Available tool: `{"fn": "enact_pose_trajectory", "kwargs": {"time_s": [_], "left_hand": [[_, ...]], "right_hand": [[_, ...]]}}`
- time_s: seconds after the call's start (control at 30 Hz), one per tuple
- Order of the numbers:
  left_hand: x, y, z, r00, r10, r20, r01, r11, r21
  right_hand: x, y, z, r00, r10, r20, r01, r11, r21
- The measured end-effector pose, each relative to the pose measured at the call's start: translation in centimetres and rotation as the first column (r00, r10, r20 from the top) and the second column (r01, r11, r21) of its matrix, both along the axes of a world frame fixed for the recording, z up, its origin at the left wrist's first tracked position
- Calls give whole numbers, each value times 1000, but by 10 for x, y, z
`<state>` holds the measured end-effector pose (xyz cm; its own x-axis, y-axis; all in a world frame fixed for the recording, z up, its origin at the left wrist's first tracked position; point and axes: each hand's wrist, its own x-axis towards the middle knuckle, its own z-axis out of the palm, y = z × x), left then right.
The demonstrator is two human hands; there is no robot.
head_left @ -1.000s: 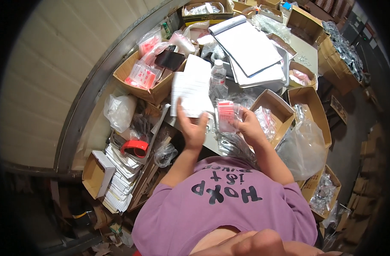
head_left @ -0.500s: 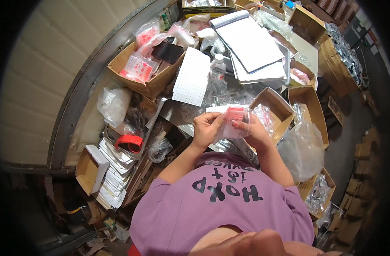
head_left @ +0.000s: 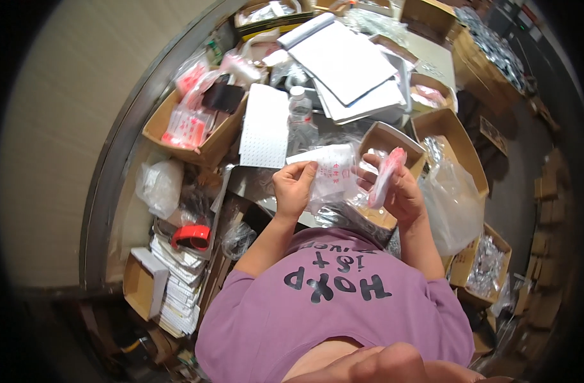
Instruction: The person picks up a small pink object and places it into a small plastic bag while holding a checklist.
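My left hand [head_left: 294,190] pinches the edge of a clear plastic bag [head_left: 333,176] with red print, its thumb on top. The bag hangs flat in front of my shirt. To its right, my right hand [head_left: 403,196] holds a folded bundle of plastic bags [head_left: 387,177] with red edges. Its fingers are partly spread behind the bundle, close to the single bag's right side. Beneath the bag, the work surface is partly hidden. A white sheet [head_left: 299,157] lies just behind my left hand.
A carton [head_left: 210,152] of red-printed bags and a dark phone [head_left: 223,98] stand at left. Beyond my hands are a clear bottle [head_left: 300,108] and a clipboard [head_left: 347,60]. Open boxes [head_left: 455,137] and a large plastic bag [head_left: 451,207] crowd the right. A red tape dispenser [head_left: 193,237] sits lower left.
My hands have moved apart. The left hand now holds a single bag spread flat, while the bundle has gone right with my right hand. The whole view has shifted slightly.
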<state>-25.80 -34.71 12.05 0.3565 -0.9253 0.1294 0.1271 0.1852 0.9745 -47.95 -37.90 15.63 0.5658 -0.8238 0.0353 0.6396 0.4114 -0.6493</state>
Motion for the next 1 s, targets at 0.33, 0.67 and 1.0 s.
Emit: {"fn": "enact_pose_trajectory", "kwargs": {"time_s": [0.33, 0.67, 1.0], "left_hand": [[-51, -36, 36, 893, -330, 306, 367, 927, -71], [-69, -59, 41, 849, -492, 194, 521, 842, -143], [-58, -57, 32, 833, -499, 239, 529, 845, -80]], "right_hand": [[-57, 34, 34, 707, -602, -371, 407, 776, -483], [-326, 247, -4, -899, 72, -432, 431, -26, -902], [-274, 212, 8, -860, 69, -505, 509, 179, -842]]}}
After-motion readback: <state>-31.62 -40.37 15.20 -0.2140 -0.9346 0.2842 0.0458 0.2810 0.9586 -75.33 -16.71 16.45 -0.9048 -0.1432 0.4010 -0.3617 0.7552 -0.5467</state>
